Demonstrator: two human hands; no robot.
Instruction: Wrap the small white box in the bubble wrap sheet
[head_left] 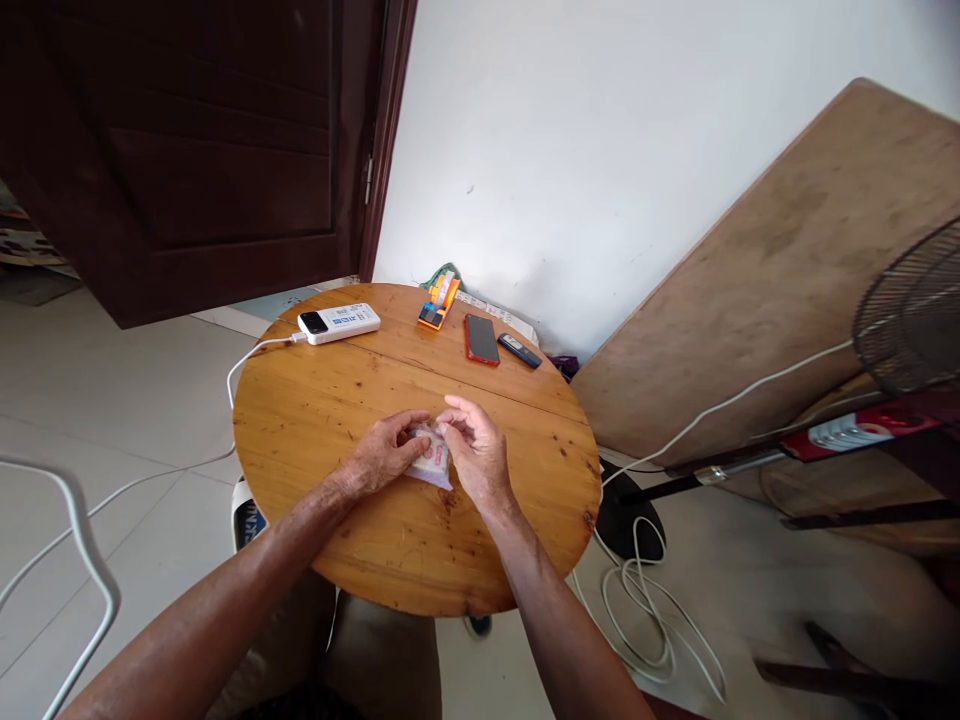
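A small clear plastic packet [431, 468] with red and purple print lies on the round wooden table [300, 430], near its middle. My left hand [386, 452] grips the packet from the left, its thumb pressed across the top face and its other fingers curled along the far side. At the packet's far right edge, my right hand [476, 450] pinches with thumb and fingertips, while one finger stretches out above. Part of the packet is covered by my fingers, so the exact spot of the right-hand pinch is hard to see.
Toward the back of the table lie a white power bank [349, 323] with a cable, an orange tape dispenser [440, 300], a red-edged phone [481, 340] and a dark handheld device [519, 351]. A fan [911, 320] and coiled white cable [645, 620] are at right.
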